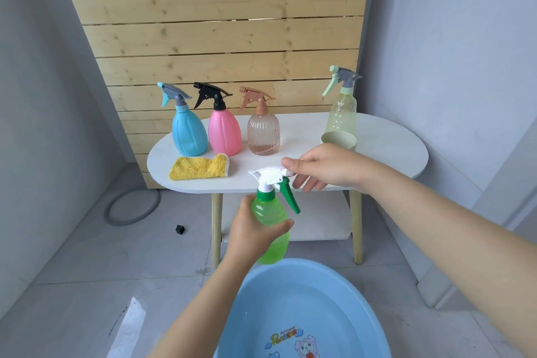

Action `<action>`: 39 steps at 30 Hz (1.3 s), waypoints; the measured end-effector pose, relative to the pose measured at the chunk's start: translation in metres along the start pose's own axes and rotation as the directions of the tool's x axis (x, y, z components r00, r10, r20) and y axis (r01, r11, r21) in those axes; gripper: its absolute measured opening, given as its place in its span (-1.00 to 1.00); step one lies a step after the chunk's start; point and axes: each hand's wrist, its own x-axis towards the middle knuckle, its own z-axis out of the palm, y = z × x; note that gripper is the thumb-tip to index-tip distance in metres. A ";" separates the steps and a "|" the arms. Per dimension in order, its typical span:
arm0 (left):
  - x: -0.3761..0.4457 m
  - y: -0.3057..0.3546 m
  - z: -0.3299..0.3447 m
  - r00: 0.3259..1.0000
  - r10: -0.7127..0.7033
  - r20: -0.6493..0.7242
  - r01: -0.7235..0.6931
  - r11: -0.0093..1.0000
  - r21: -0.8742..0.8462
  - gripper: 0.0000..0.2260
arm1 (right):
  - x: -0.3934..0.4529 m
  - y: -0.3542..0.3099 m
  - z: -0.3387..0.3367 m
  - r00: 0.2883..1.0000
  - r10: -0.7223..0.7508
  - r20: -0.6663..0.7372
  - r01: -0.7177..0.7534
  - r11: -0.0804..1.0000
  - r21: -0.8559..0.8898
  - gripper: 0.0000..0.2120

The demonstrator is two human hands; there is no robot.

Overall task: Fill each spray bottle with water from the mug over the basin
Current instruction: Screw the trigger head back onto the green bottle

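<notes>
My left hand (255,231) grips the body of a green spray bottle (274,237), held upright above the far rim of the blue basin (360,293). Its white spray head (268,176) with a green trigger sits on the neck. My right hand (319,167) reaches to that head, thumb and forefinger touching its rear end. The pale green mug (338,140) stands on the white table (392,151) just behind my right hand. Blue (189,132), pink (225,132), clear ribbed (263,132) and tall pale green (341,113) spray bottles stand on the table.
A yellow cloth (200,168) lies on the table's front left. A wooden slat panel (218,23) stands behind the table. On the tiled floor to the left lie a grey ring (116,219) and a small black cap (180,229). The basin holds water.
</notes>
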 end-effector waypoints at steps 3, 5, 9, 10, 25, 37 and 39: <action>0.000 0.019 -0.013 0.999 0.046 0.024 -0.045 0.999 -0.024 -0.37 | -0.014 0.012 -0.002 1.000 -0.005 -0.028 0.008 0.991 0.131 -0.67; 0.001 0.034 -0.020 0.995 0.089 0.051 -0.086 0.995 -0.044 -0.35 | -0.018 0.018 0.000 0.999 -0.005 -0.047 0.013 0.988 0.157 -0.73; 0.014 0.058 -0.027 0.982 0.177 0.064 -0.172 0.982 -0.080 -0.37 | -0.018 0.025 0.000 0.996 -0.027 -0.090 0.046 0.975 0.217 -0.74; 0.022 0.063 -0.027 0.978 0.202 0.052 -0.199 0.978 -0.069 -0.37 | -0.015 0.025 0.000 0.993 -0.033 -0.112 0.059 0.969 0.240 -0.74; 0.130 0.039 0.015 0.974 0.197 0.113 -0.175 0.968 -0.180 -0.39 | 0.058 0.073 0.019 0.983 0.078 -0.166 0.013 0.874 0.485 -0.57; 0.155 0.047 0.013 0.963 0.108 0.246 -0.156 0.970 0.187 -0.14 | 0.079 0.087 0.037 0.911 0.132 -0.391 0.089 0.862 0.498 -0.56; 0.159 0.038 0.016 0.972 0.115 0.205 -0.133 0.988 0.080 -0.15 | 0.081 0.089 0.037 0.906 0.132 -0.402 0.094 0.863 0.497 -0.51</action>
